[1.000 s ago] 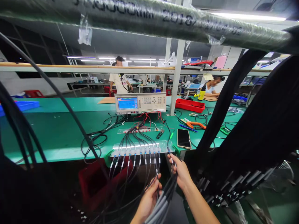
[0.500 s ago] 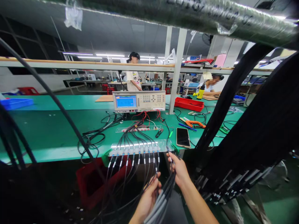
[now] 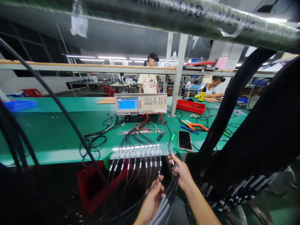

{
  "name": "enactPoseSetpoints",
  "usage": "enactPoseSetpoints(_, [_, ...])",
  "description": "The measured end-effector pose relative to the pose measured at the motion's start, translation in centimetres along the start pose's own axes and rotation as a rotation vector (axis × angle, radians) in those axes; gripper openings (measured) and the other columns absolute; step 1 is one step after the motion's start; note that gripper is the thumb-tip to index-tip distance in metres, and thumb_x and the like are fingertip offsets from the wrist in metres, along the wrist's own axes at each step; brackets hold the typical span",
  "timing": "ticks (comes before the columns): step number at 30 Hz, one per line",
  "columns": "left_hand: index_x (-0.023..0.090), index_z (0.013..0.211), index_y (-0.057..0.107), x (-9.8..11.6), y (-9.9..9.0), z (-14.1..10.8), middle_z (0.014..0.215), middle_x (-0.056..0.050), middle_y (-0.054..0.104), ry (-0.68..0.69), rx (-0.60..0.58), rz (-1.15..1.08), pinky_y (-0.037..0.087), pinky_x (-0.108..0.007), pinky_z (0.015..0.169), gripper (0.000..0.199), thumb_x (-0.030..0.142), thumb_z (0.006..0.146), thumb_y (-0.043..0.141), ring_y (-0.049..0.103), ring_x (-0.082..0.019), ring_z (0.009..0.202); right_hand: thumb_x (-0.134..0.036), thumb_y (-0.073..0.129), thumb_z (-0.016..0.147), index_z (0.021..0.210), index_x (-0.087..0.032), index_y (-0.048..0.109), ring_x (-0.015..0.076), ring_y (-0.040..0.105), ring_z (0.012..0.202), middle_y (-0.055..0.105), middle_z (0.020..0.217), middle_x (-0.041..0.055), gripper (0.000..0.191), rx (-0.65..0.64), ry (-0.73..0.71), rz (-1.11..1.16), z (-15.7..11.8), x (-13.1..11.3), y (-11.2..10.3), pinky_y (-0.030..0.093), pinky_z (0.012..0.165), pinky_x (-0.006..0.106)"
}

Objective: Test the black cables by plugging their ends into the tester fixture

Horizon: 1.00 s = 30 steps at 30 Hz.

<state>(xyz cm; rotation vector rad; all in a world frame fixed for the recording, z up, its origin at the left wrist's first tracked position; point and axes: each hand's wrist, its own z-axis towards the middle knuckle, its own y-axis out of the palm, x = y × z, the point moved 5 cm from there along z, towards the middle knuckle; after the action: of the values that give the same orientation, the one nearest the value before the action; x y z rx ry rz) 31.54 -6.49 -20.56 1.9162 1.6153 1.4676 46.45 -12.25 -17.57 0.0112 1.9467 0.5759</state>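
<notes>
Several black cables with white bands hang from blue-tipped connectors in a clear strip (image 3: 138, 152) at the bench's front edge. My right hand (image 3: 179, 170) is closed on a black cable just below the strip's right end, beside a loose bundle of cables (image 3: 165, 204). Lower and to the left, my left hand (image 3: 153, 195) has its fingers wrapped round a cable near the same bundle. Behind the strip stands a bench meter (image 3: 142, 103) with a lit blue screen, red and black leads running from its front.
A phone (image 3: 185, 140), an orange clamp (image 3: 197, 126) and a red tray (image 3: 191, 106) lie on the green bench. Below is a red bin (image 3: 87, 200). Thick black cable bundles (image 3: 257, 118) hang at the right. Two people are beyond the bench.
The view has shifted slightly. The standing person behind the meter has moved right and turned. Both my hands keep nearly the same place among the cables.
</notes>
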Motion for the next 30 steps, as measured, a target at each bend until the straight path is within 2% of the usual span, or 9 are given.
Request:
enactPoseSetpoints(6, [0.023,0.083,0.081,-0.7,-1.5,1.1,0.054,0.003,0.065,0.089,0.015,-0.006,0.043,-0.014,0.047,0.051,0.042,0.039,0.096,0.053,-0.005,0.046,-0.059,0.091,0.040,0.083,-0.009,0.077,-0.0019,0.035,0.035,0.069,0.067,0.0029,0.067,-0.023,0.046,0.006,0.2,0.8,-0.3,0.025,0.031,0.013])
enactPoseSetpoints(10, [0.022,0.086,0.081,-1.0,-1.9,1.8,0.055,0.001,0.065,0.115,0.007,-0.010,0.041,-0.015,0.047,0.052,0.044,0.041,0.095,0.053,-0.005,0.046,-0.058,0.092,0.039,0.086,-0.010,0.077,-0.0029,0.035,0.035,0.067,0.067,0.0001,0.069,-0.031,0.058,0.004,0.4,0.8,-0.2,0.027,0.032,0.011])
enactPoseSetpoints(14, [0.021,0.087,0.081,-1.2,-1.8,1.9,0.056,0.002,0.065,0.113,0.002,-0.019,0.041,-0.016,0.049,0.052,0.045,0.042,0.095,0.053,-0.005,0.046,-0.058,0.093,0.038,0.086,-0.010,0.076,-0.0028,0.035,0.035,0.060,0.059,-0.0046,0.070,-0.038,0.066,0.005,0.2,0.7,-0.1,0.026,0.031,0.010])
enactPoseSetpoints(24, [0.023,0.086,0.081,-1.0,-1.2,1.3,0.055,0.004,0.063,0.082,0.033,-0.003,0.040,-0.015,0.050,0.057,0.046,0.037,0.095,0.052,-0.005,0.047,-0.059,0.091,0.040,0.083,-0.009,0.072,-0.0015,0.033,0.033,0.050,0.050,-0.0090,0.069,-0.063,0.058,-0.016,0.7,0.3,0.8,0.021,0.032,0.012])
enactPoseSetpoints(27, [0.024,0.086,0.080,-0.5,-0.7,0.5,0.056,0.005,0.063,0.055,0.039,0.026,0.039,-0.015,0.051,0.058,0.044,0.034,0.096,0.052,-0.004,0.048,-0.059,0.091,0.041,0.074,-0.009,0.069,-0.0006,0.032,0.033,0.045,0.045,-0.0103,0.064,-0.060,0.037,-0.036,0.0,0.1,0.6,0.020,0.032,0.013])
enactPoseSetpoints(30, [0.022,0.089,0.080,-0.3,-0.7,-0.4,0.059,0.004,0.064,0.026,0.030,0.080,0.038,-0.016,0.050,0.057,0.042,0.038,0.096,0.052,-0.005,0.050,-0.058,0.089,0.049,0.070,-0.011,0.066,0.0007,0.032,0.034,0.039,0.042,-0.0111,0.056,-0.076,0.041,-0.050,-1.4,0.4,-0.4,0.021,0.034,0.014])
